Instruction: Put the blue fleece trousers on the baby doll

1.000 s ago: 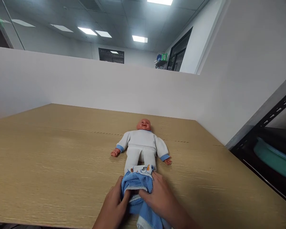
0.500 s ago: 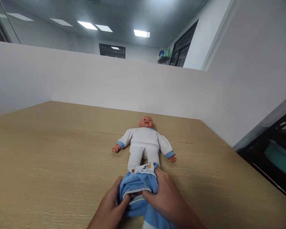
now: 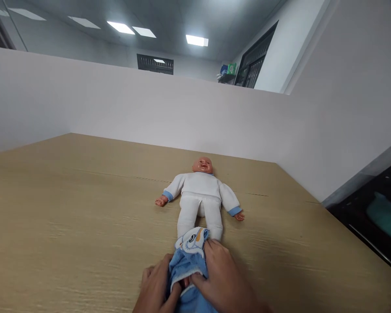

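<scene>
A baby doll (image 3: 200,184) in white clothing with blue cuffs lies on its back, head away from me and legs toward me. Over its lower legs is a blue terry cloth garment (image 3: 187,261) with white trim and an embroidered white face with an orange beak. My left hand (image 3: 158,282) grips the garment's left edge, thumb at the opening. On the other side my right hand (image 3: 220,271) pinches its right edge, thumb inside the opening. A bit of the doll's foot shows between my thumbs; the rest is covered by the cloth.
The doll rests on a wide wooden tabletop (image 3: 101,208). A low white partition (image 3: 150,108) rises behind it. On the right stands a dark metal rack (image 3: 371,221) with a teal container (image 3: 386,217).
Both hands have drawn closer together and slid slightly toward me with the garment. Its opening has narrowed, and more of the doll's lower legs is uncovered. The camera view has shifted slightly.
</scene>
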`<state>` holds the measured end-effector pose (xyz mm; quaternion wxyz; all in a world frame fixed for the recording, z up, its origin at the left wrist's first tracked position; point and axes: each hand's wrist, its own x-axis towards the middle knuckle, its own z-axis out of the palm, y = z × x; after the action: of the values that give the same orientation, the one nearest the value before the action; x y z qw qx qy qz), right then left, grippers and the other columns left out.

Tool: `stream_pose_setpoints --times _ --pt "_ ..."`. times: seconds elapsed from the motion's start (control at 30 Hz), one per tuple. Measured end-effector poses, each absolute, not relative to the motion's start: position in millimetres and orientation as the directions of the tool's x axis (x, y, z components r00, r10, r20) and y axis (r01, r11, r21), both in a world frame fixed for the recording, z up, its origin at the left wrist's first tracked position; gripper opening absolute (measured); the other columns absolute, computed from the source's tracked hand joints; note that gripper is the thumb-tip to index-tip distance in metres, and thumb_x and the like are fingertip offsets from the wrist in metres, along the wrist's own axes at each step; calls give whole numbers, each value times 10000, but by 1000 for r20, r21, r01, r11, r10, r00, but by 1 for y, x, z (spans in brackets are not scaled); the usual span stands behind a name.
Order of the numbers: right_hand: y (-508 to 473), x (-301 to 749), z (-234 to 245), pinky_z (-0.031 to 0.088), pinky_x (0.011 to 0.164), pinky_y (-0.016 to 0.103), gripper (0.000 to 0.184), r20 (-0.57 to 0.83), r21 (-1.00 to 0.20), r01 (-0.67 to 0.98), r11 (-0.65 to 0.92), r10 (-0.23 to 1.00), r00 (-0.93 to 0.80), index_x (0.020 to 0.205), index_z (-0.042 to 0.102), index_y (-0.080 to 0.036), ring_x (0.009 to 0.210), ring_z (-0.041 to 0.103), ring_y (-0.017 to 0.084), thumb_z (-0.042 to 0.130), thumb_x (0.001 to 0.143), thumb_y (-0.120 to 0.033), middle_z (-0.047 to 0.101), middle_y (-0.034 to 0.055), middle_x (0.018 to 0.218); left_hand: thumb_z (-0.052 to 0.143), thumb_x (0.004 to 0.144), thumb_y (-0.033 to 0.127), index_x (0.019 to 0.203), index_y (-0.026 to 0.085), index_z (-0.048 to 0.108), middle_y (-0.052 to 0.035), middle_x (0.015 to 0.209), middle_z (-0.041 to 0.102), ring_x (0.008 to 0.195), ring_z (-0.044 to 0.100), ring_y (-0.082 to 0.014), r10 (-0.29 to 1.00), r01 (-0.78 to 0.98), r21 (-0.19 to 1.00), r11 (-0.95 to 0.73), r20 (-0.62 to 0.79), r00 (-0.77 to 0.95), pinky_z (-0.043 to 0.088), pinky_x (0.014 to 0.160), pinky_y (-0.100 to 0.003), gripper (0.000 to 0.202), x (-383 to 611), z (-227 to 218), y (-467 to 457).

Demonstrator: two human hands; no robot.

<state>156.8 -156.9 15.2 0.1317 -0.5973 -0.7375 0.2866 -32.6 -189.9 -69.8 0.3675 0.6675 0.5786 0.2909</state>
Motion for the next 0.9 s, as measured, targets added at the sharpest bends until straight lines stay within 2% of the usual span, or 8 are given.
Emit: stream_pose_setpoints --times 0.17,0.3,0.4,0.53,0.6,0.7,0.77,0.9 --pt "-156 169 20 505 1067 363 491 -53 -787 590 182 932 -359 1220 711 -232 1192 702 276 689 737 -149 765 66 1254 433 1057 450 1319 193 529 -152 1348 683 1191 657 -302 991 295 952 -82 47 123 493 1041 -403 379 -32 -78 -189" --pt "-153 179 14 529 997 358 505 3 -820 540 192 944 -330 1206 715 -232 1096 712 270 675 714 -126 785 48 1161 506 1072 496 1496 213 416 -147 1560 559 1413 568 -294 986 155 975 -157 147 74 445 1180 -389 518 -33 -78 -181" --pt "-144 181 12 534 975 375 375 61 -817 531 224 950 -307 1117 736 -202 1066 712 278 685 749 -149 789 72 1140 496 1088 513 1481 213 495 -137 1544 588 1422 564 -304 985 149 976 -160 148 93 447 1188 -409 494 -35 -74 -167" --pt "-123 188 14 537 994 394 255 157 -806 475 353 901 -404 1053 743 -198 1056 714 273 725 799 -184 783 71 1127 485 1089 546 1422 195 604 -128 1512 630 1431 554 -317 974 175 962 -210 190 124 425 1220 -438 498 -41 -65 -140" --pt "-111 198 12 529 1049 425 335 147 -811 451 372 876 -458 1155 733 -202 1107 711 284 755 821 -224 773 78 1189 522 1072 565 1456 196 604 -122 1539 617 1490 504 -326 967 177 958 -226 198 161 397 1254 -443 539 -45 -59 -127" --pt "-96 218 4 429 1210 497 720 91 -849 418 323 868 -487 1474 586 -224 1365 610 329 851 817 -354 663 116 1475 573 1027 623 1516 201 583 -128 1621 547 1554 427 -359 955 223 957 -185 121 272 372 1284 -466 646 -54 -50 -118" --pt "-90 230 -4 352 1269 511 878 56 -896 357 265 864 -500 1575 487 -234 1490 500 344 878 815 -437 560 134 1596 596 999 656 1544 208 563 -131 1670 489 1572 397 -377 952 274 954 -119 31 305 336 1308 -494 706 -61 -43 -118" --pt "-86 244 -22 405 1207 428 613 73 -985 87 148 821 -566 1459 614 -239 1378 568 293 766 930 -510 641 102 1441 667 954 653 1516 241 590 -119 1600 569 1551 429 -376 939 282 958 -58 -43 341 367 1291 -466 701 -73 -33 -122"
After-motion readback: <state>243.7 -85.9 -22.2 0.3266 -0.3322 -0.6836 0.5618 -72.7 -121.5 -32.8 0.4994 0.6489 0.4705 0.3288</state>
